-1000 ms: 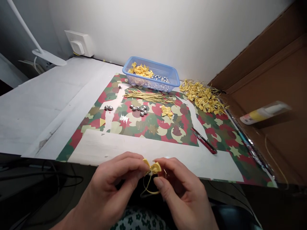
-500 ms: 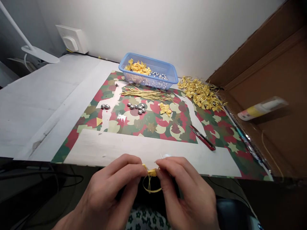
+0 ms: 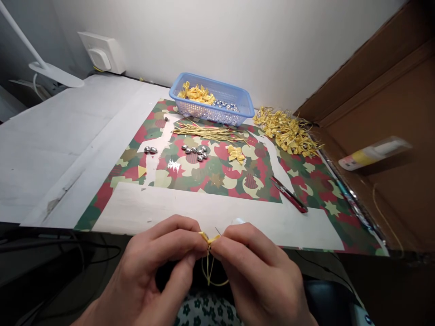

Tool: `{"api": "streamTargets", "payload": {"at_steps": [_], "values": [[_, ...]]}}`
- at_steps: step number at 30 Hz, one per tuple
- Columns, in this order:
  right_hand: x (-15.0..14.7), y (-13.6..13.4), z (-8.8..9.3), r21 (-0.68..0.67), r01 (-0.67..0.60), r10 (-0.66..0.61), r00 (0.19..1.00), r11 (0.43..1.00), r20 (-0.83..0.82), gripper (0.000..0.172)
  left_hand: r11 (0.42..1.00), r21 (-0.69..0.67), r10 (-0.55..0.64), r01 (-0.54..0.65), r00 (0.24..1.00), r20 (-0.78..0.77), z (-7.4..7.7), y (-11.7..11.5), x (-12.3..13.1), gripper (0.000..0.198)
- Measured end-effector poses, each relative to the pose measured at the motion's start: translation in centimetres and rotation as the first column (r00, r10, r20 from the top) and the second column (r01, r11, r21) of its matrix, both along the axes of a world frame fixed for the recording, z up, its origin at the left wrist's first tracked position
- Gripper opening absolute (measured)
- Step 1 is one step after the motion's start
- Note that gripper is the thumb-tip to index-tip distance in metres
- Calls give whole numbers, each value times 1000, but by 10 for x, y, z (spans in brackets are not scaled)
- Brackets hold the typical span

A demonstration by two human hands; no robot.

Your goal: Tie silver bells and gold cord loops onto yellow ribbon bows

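In front of the table's near edge, a small yellow ribbon bow (image 3: 211, 239) is pinched between my two hands. The fingertips of my left hand (image 3: 158, 260) close on its left side. My right hand (image 3: 260, 267) closes on the right side, and a thin needle-like sliver (image 3: 218, 231) sticks up at its fingertips. Below the bow hangs a loop of thin yellow cord (image 3: 217, 284). Fingers hide most of the bow's middle. Farther off lie more yellow bows (image 3: 235, 154), several silver beads (image 3: 200, 157) and a bundle of yellow cords (image 3: 209, 132).
A blue basket (image 3: 249, 102) holding bows and silver beads stands against the wall. Right of it is a heap of corded bows (image 3: 288, 133). Red-handled scissors or snips (image 3: 290, 195) lie at the right. A glue-like bottle (image 3: 374, 154) is by the cardboard side.
My right fingertips have moved left and rolled over the bow, closing the gap to my left hand. The sliver now leans left, and the cord loop hangs slightly lower.
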State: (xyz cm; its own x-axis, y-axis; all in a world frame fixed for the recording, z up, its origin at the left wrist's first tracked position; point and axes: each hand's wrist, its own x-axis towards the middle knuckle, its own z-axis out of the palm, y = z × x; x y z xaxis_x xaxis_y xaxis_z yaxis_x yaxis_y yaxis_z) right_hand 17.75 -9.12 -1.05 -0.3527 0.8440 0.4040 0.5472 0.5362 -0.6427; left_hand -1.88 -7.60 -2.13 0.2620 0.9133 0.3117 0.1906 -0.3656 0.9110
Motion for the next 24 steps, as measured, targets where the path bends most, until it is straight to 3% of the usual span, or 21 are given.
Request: {"api": "streamTargets", "payload": {"at_steps": [7, 14, 24], "values": [[-5, 0, 0, 39, 73, -73, 997, 997, -12, 22, 989, -111, 106, -103, 994, 28, -1, -4, -1, 33], [-5, 1, 1, 66, 46, -46, 999, 997, -15, 29, 972, -227, 90, -64, 990, 106, 0, -4, -1, 31], [-9, 1, 0, 64, 86, -85, 996, 994, -26, 21, 973, -224, 97, -63, 985, 145, -3, -4, -2, 32]]}}
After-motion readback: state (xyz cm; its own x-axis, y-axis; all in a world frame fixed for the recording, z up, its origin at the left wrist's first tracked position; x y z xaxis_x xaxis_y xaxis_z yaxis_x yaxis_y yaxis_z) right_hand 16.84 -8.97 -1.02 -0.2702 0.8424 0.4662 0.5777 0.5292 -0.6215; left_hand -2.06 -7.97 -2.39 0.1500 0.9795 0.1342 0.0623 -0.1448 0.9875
